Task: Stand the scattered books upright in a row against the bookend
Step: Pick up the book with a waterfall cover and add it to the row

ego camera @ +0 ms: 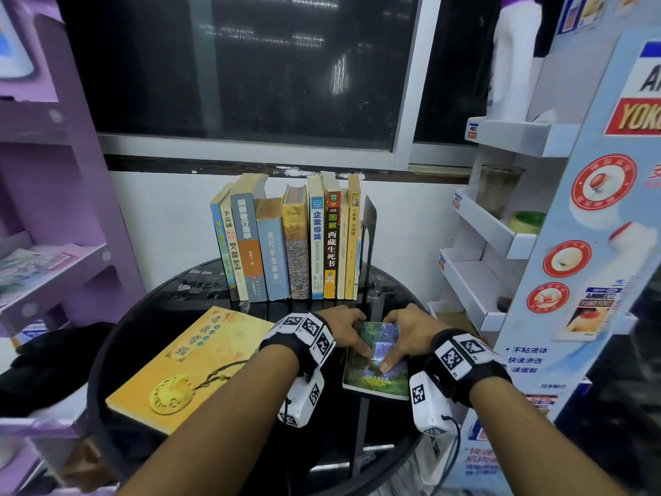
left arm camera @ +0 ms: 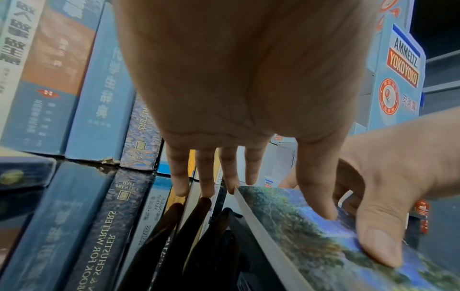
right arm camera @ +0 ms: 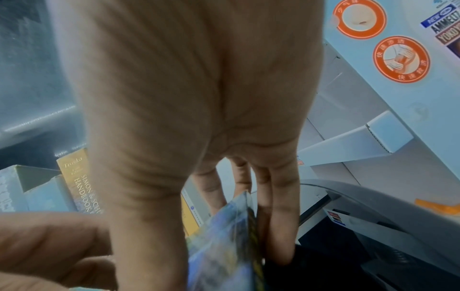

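A small book with a waterfall cover (ego camera: pixel 379 377) (left arm camera: pixel 323 256) (right arm camera: pixel 224 256) lies on the round black table (ego camera: pixel 143 323), just in front of the black bookend (ego camera: pixel 370 230). My left hand (ego camera: pixel 357 332) (left arm camera: pixel 251 169) has its thumb on the cover and its fingers straight down at the book's far left corner, tips on the table. My right hand (ego camera: pixel 397 338) (right arm camera: pixel 214 187) pinches the right edge, thumb on the cover, fingers behind the edge. Several books (ego camera: pixel 286 245) stand upright in a row left of the bookend. A large yellow book (ego camera: pixel 186 366) lies flat at the left.
A purple shelf unit (ego camera: pixel 53 209) stands close on the left. A white and blue cardboard display rack (ego camera: pixel 500 227) crowds the table's right side. A dark window and white wall are behind the row. A black bundle (ego camera: pixel 46 366) sits at the left.
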`<move>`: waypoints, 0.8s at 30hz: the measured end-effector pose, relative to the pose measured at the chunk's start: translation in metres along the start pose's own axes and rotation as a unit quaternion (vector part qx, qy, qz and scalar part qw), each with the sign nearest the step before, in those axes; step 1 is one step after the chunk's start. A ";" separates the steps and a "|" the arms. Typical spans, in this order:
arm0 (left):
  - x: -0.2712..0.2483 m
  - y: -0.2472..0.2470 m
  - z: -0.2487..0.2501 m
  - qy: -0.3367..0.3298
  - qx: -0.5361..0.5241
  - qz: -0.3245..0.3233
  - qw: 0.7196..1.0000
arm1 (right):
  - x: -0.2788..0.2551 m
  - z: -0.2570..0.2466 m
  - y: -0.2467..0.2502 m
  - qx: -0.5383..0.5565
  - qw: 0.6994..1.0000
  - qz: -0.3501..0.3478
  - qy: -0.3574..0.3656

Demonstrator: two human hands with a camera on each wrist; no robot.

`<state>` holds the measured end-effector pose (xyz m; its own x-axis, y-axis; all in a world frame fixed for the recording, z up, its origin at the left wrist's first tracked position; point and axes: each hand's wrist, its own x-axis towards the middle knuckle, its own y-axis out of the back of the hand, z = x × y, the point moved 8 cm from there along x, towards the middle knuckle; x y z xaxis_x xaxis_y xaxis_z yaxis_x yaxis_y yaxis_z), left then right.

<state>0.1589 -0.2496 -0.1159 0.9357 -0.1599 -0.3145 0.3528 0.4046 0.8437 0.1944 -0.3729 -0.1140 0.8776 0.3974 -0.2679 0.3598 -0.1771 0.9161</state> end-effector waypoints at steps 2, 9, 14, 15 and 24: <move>0.001 0.001 0.000 0.000 0.001 0.005 1.000 | 0.000 0.001 0.001 0.006 1.000 0.001 0.001; 0.005 0.004 -0.001 0.013 -0.011 0.026 1.000 | -0.002 -0.004 0.007 0.038 0.999 0.004 0.019; 0.007 0.004 -0.009 0.011 -0.118 0.041 0.992 | -0.005 -0.009 0.011 0.070 0.997 0.003 0.041; 0.006 0.003 -0.010 0.010 -0.141 0.035 0.989 | -0.005 -0.009 0.012 0.081 0.996 0.005 0.044; -0.001 0.011 -0.008 -0.025 -0.244 0.033 0.969 | -0.012 -0.010 0.016 0.214 0.975 -0.019 0.048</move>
<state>0.1619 -0.2376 -0.1096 0.9592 -0.1573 -0.2351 0.2649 0.7906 0.5521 0.1864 -0.3716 -0.0936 0.8348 0.4902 -0.2506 0.5087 -0.5126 0.6917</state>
